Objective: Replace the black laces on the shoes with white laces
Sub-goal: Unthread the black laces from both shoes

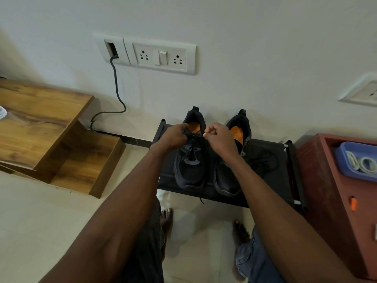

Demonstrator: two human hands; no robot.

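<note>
Two black shoes stand side by side on a low black rack against the wall, heels to the wall and toes toward the person. The left shoe has its black lace in the eyelets, and one lace end hangs over the front edge of the rack. The left hand has its fingers curled on the lace at the top of this shoe and pinches it. The right hand is just beside it, fingers curled, with thumb and forefinger pinched together; the strand between them is too thin to see clearly. The right forearm covers part of the right shoe, so its eyelets are hidden. A loose black lace lies on the rack just to the right of that shoe.

On the right stands a red cabinet with a blue tray on top, and white laces lie coiled in the tray. On the left are wooden steps. A socket panel is on the wall above, and a dark cable runs down from it. Bare feet rest on the tiled floor below.
</note>
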